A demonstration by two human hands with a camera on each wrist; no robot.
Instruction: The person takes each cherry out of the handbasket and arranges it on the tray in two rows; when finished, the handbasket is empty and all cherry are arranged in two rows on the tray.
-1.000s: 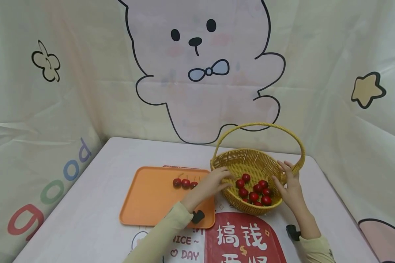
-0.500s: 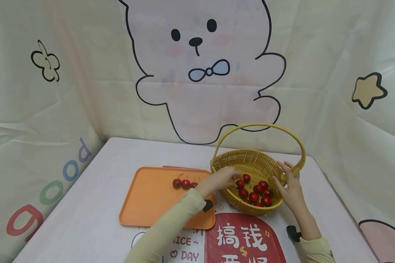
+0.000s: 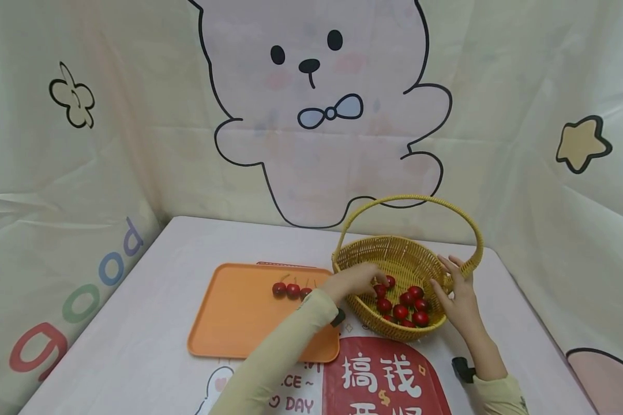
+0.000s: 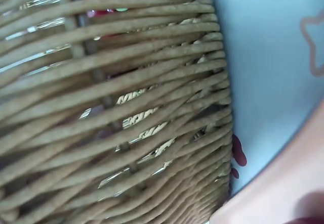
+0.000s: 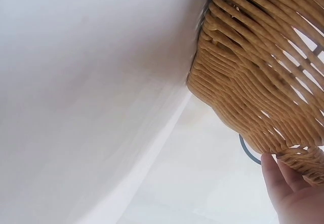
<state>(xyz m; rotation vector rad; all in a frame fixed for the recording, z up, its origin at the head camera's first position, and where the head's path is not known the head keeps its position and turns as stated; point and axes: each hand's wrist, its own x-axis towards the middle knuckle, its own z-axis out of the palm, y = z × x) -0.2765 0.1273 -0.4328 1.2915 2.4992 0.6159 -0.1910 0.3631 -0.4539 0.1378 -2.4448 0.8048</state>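
A yellow wicker basket (image 3: 389, 329) with a tall arched handle holds several red cherries (image 3: 400, 312). My left hand (image 3: 355, 280) reaches over its left rim, fingertips bent down at the cherries on that side. Whether a cherry sits between those fingers I cannot tell; the left wrist view shows mostly the basket's woven wall (image 4: 152, 97). At the right rim, by the foot of the handle, my right hand (image 3: 459, 297) holds the basket, thumb on the inner side. Its fingertips (image 5: 273, 173) show against the outer weave in the right wrist view.
Left of the basket lies an orange tray (image 3: 239, 323), with several stemmed cherries (image 3: 293, 290) in a row near its far right corner. My left forearm crosses over the tray. A red printed patch (image 3: 384, 374) marks the white table (image 3: 135, 346). Fabric walls stand behind and beside it.
My left hand has moved right and farther into the basket, its fingers coming down among the cherries at the left side. The right hand stays at the rim, and the basket keeps its place.
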